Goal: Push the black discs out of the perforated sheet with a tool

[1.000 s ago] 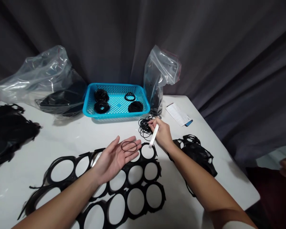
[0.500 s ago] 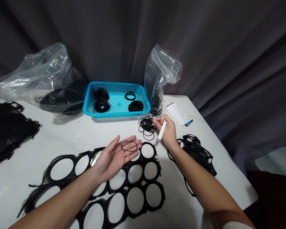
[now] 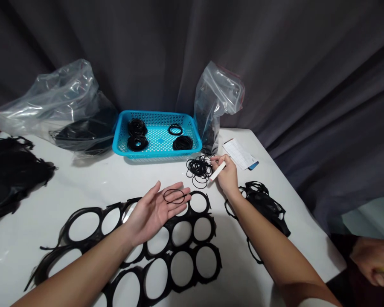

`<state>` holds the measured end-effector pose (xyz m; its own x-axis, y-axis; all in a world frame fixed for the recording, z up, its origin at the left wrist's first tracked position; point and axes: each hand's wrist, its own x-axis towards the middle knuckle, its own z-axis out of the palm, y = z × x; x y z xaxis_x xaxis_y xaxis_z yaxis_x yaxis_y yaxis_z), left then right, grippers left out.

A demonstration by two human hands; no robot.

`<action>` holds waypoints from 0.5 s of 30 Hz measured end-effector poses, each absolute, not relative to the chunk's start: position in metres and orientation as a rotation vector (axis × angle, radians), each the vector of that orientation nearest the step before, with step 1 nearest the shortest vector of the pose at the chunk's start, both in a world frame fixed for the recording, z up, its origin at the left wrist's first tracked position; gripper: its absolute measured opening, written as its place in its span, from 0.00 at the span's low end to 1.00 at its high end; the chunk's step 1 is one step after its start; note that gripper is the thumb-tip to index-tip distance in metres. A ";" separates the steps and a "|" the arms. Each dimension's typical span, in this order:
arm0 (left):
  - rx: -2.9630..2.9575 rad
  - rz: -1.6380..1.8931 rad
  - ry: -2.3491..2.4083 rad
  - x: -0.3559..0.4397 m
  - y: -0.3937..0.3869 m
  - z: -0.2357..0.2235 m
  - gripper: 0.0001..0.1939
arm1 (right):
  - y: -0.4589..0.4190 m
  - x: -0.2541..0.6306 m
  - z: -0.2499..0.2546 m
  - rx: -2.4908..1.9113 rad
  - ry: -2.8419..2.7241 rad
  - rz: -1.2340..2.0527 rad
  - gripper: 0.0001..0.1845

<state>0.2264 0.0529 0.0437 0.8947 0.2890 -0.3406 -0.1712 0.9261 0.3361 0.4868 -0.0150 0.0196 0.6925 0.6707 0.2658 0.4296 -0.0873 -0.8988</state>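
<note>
My left hand (image 3: 155, 211) lies palm up with its fingers apart, and a thin black rubber ring (image 3: 174, 196) rests on the palm. Under this hand and forearm spreads a black rubber sheet with round cut-outs (image 3: 189, 244). My right hand (image 3: 226, 175) grips a white marker (image 3: 217, 171), its tip pointing left. Just left of that hand, touching the marker's tip or nearly so, lies a loose tangle of thin black rubber rings (image 3: 198, 169).
A blue plastic mesh basket (image 3: 156, 113) holds several bundles of black rings. Clear plastic bags (image 3: 217, 91) (image 3: 51, 96) stand behind the white table (image 3: 294, 221). Black rubber scraps (image 3: 264, 204) (image 3: 9, 179) lie at both sides, beside a paper slip (image 3: 238, 153). A co-worker's hand (image 3: 369, 260) shows at lower right.
My right hand has moved right, off the tangle, and the marker has tilted from steep to nearly level. A co-worker's hand has moved lower at the right edge. My left hand is unchanged.
</note>
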 end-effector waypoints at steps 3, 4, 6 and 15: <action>0.315 0.235 0.394 0.226 0.053 0.044 0.29 | -0.016 0.485 0.022 -1.776 -0.982 0.192 0.13; 0.315 0.235 0.396 0.226 0.053 0.043 0.29 | -0.015 0.484 0.023 -1.800 -1.024 0.182 0.13; 0.313 0.238 0.403 0.226 0.053 0.043 0.29 | -0.013 0.482 0.027 -1.849 -1.111 0.167 0.12; 0.329 0.248 0.406 0.226 0.052 0.044 0.28 | 0.015 0.492 0.032 -2.016 -1.301 0.137 0.15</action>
